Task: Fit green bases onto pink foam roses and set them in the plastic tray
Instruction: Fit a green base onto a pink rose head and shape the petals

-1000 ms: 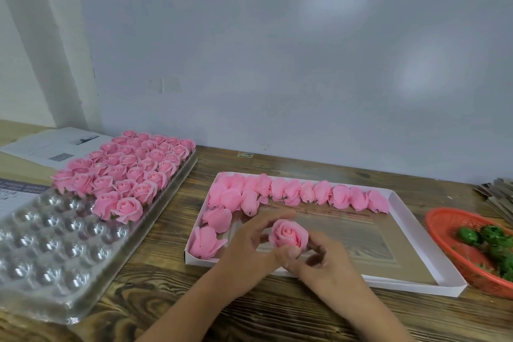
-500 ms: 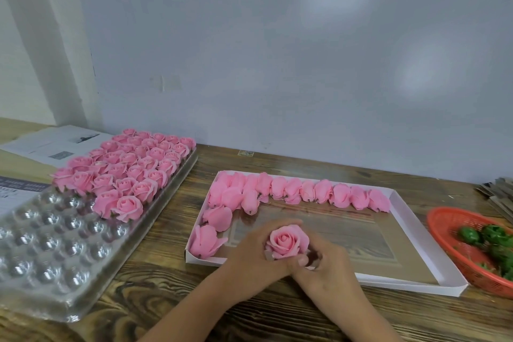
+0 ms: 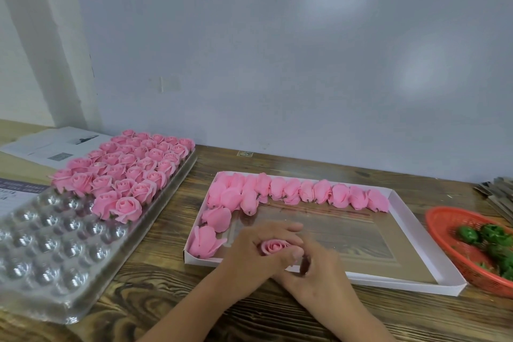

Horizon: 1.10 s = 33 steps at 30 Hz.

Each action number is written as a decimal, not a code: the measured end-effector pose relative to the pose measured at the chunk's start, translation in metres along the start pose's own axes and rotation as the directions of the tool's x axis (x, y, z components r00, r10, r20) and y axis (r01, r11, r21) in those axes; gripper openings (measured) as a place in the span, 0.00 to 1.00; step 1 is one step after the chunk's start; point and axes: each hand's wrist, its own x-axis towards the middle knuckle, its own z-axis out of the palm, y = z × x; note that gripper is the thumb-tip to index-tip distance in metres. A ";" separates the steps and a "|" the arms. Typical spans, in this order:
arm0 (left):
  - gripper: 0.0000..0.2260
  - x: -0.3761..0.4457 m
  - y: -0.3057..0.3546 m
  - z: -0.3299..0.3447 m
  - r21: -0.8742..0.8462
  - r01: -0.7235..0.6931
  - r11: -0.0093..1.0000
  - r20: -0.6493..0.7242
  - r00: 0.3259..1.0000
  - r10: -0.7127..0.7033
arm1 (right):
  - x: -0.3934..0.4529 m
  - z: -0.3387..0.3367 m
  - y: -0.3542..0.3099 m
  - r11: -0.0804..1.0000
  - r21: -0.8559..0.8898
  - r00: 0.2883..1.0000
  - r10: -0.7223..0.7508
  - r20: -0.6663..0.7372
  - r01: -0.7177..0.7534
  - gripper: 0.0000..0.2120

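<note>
A pink foam rose point(image 3: 273, 246) sits between both hands over the near edge of the white box. My left hand point(image 3: 251, 255) wraps around it, thumb and fingers closed on its sides. My right hand point(image 3: 319, 269) presses against it from the right and below; its underside and any green base are hidden. The clear plastic tray point(image 3: 41, 258) lies at the left, its far half filled with several finished roses point(image 3: 126, 172). Green bases point(image 3: 488, 239) lie in the orange basket point(image 3: 441, 219) at the right.
The white shallow box point(image 3: 402, 282) holds a row of several loose roses point(image 3: 305, 191) along its far side and left end. Papers point(image 3: 52, 144) lie behind the tray. A stack of flat grey pieces point(image 3: 497, 194) sits at the far right. A wall closes the back of the wooden table.
Both hands have closed tighter around the rose and lowered it a little toward the box edge; the left fingers now cover most of the flower.
</note>
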 end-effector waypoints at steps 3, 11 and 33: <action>0.10 0.000 -0.001 0.000 -0.008 0.018 1.000 0.015 1.000 -0.017 | 0.000 0.001 0.004 1.000 0.017 1.000 0.017 -0.007 -0.017 0.16; 0.31 0.000 0.003 -0.001 0.006 0.033 0.999 0.039 0.999 -0.034 | 0.003 -0.001 0.005 0.999 0.044 0.997 0.017 -0.069 -0.014 0.12; 0.26 0.001 0.000 -0.004 0.019 0.047 0.999 0.057 0.997 -0.048 | 0.004 0.003 0.007 0.994 0.109 0.999 0.014 -0.041 -0.010 0.13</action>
